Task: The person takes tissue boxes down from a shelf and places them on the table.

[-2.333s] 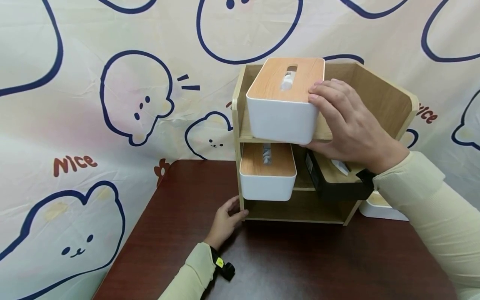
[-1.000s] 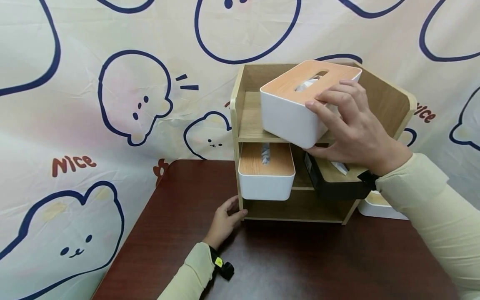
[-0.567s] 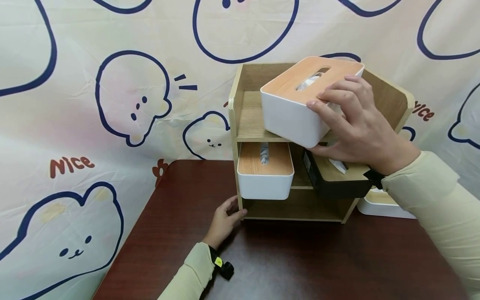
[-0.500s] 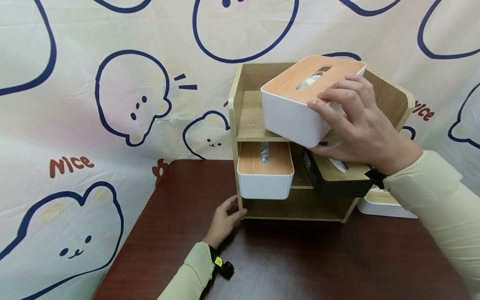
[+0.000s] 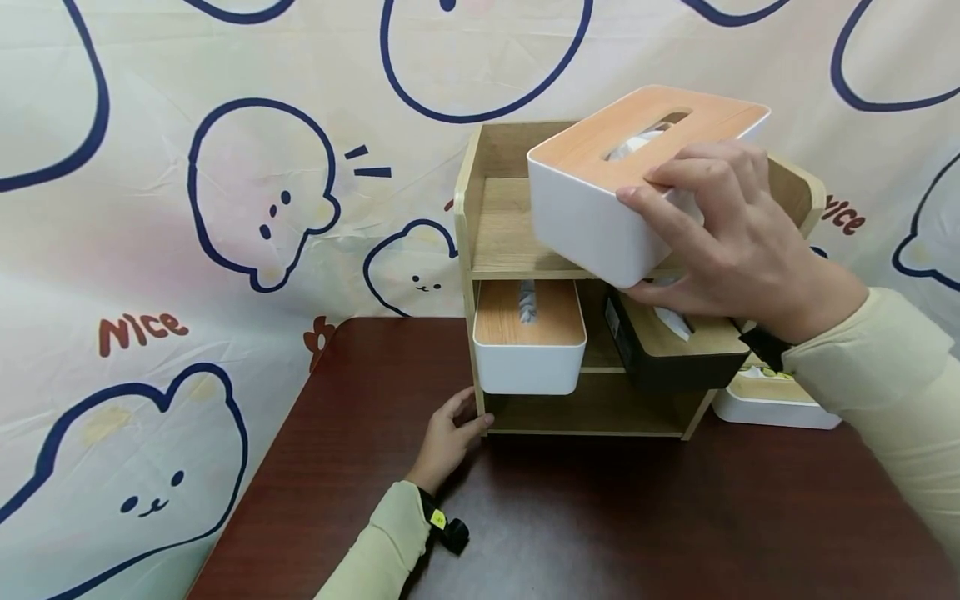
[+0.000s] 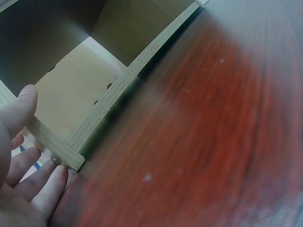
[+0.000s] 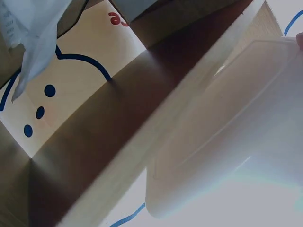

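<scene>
My right hand (image 5: 735,240) pinches the wood-lidded white tissue box (image 5: 596,208), thumb low, likely bearing weight; my left hand (image 5: 444,440) grips the wooden shelf's side panel (image 5: 467,275), presumably bracing it.

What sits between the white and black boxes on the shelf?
Bare shelf: in the head view, a gap separates the shelved white box from the black box.
</scene>
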{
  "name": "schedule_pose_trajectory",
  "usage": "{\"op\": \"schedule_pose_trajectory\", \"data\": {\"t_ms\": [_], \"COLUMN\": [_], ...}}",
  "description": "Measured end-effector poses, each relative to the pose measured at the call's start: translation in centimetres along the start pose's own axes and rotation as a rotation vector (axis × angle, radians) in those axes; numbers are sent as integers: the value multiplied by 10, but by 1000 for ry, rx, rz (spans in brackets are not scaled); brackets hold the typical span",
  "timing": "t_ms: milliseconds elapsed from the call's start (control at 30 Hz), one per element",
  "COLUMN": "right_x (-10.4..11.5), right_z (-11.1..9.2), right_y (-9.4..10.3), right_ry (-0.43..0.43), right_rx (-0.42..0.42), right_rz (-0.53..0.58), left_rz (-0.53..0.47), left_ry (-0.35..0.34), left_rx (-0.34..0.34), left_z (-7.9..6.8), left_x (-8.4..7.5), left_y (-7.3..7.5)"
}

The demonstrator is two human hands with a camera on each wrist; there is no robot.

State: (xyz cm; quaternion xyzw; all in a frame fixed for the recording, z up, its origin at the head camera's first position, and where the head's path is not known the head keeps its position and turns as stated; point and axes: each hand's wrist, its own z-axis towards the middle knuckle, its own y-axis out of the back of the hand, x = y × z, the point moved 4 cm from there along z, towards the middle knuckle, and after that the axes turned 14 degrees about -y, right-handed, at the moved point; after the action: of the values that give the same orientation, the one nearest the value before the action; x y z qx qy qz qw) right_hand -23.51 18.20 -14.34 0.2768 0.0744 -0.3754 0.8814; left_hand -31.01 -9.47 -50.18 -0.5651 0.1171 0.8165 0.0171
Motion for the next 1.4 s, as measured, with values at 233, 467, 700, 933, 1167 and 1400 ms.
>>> {"op": "schedule_pose_trajectory", "data": {"t_ms": [233,467,700,933,1167,1400], "right_x": [0,-1,-6,-11,-16,-21], "right_z": [6,6,2,1,-4,-4], "right_y": [9,16,22,31,41,47], "right_ry": [17,-15,-21,-43,-41,-68], "right_rx": [0,-83,-114,-97,-13,-13], "right_rz": [-34,-34,-31,-61,-114,-124], "left_rz": [9,4,-14,-3,17,6], "left_ry": [14,16,16,9,-19,-12], "left_rx": [-12,-19,-5,-9,-20,-8], "left_z": [2,3,3,2,3,2], "left_x": [-1,-3,1,0,1,-8], "left_y": [1,1,1,0,-1,-1]}}
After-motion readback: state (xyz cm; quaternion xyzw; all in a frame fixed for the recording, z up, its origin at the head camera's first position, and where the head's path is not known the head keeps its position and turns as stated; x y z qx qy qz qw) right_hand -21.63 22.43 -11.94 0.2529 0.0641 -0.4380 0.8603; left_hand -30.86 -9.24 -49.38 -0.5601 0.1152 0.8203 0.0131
